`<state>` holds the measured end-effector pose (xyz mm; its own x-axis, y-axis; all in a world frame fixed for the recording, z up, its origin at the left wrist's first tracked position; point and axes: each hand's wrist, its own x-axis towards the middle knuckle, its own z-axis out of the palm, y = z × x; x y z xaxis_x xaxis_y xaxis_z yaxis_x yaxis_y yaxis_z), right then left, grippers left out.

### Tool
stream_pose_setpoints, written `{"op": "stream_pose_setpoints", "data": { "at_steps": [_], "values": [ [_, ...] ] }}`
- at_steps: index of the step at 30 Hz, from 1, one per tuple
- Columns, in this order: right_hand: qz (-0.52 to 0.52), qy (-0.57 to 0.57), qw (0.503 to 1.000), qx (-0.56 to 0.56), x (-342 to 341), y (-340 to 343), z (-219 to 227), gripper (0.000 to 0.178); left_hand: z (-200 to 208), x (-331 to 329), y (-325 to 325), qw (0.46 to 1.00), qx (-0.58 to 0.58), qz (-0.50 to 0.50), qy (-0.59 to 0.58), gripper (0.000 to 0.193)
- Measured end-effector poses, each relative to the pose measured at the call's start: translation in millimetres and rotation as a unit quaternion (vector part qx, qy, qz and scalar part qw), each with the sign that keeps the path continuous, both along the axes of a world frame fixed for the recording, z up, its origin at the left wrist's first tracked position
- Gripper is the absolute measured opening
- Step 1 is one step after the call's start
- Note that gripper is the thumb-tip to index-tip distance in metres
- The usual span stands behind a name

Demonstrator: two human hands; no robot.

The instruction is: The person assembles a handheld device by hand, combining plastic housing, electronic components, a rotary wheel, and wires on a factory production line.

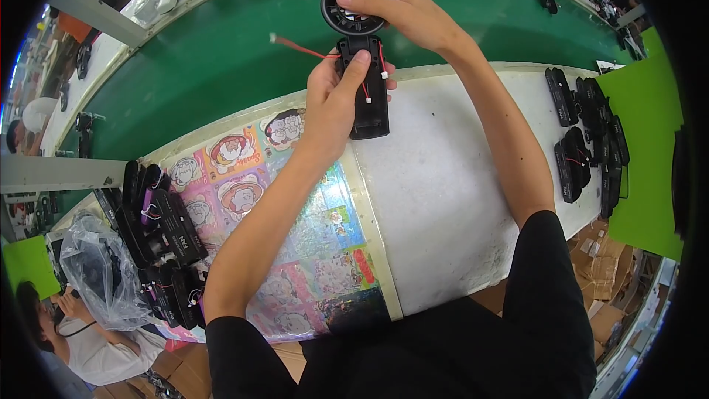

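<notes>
Out over the far edge of the worktable I hold a black handheld fan. Its rectangular handle (374, 114) is in my left hand (336, 96), fingers wrapped round it and thumb across its upper face. My right hand (391, 7) grips the round fan head (355, 27) at the handle's upper end, thumb laid over its middle. A red wire (299, 48) sticks out to the left of the handle. Short red leads with small white connectors (368, 100) hang over the handle. Whether head and handle are fastened together I cannot tell.
Several black fan handles (177, 229) are piled at the table's left beside a clear plastic bag (103, 270). More black handles (591, 125) lie at the right by a green panel (642, 140). A green conveyor belt (244, 52) runs beyond the table. Another person (111, 351) sits at far left.
</notes>
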<state>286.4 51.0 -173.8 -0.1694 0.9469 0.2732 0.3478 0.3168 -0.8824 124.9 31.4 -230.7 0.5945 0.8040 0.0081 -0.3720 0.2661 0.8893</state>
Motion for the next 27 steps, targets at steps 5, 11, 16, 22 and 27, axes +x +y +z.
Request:
{"op": "stream_pose_setpoints", "data": {
  "at_steps": [5,11,16,22,27],
  "values": [
    [-0.003,0.001,1.0,0.02,-0.5,1.1,-0.2,0.032,4.0,-5.9,8.3,0.998,0.054,-0.011,0.027,0.031],
    [-0.005,-0.01,1.0,0.02,4.3,9.1,-12.0,0.033,8.9,-8.8,19.6,0.999,0.036,-0.02,0.014,0.027],
    [-0.017,0.009,0.998,-0.055,-3.9,7.8,-11.2,0.036,9.8,-18.8,28.9,0.999,0.034,-0.029,0.031,0.026],
    [-0.161,0.111,0.981,0.019,45.5,22.4,-51.4,0.058,7.7,-8.9,54.7,0.996,0.035,0.016,0.082,0.021],
    [-0.293,0.034,0.955,-0.03,72.7,35.8,-75.4,0.056,1.9,30.2,114.1,0.969,0.095,0.057,0.222,0.017]
  ]
}}
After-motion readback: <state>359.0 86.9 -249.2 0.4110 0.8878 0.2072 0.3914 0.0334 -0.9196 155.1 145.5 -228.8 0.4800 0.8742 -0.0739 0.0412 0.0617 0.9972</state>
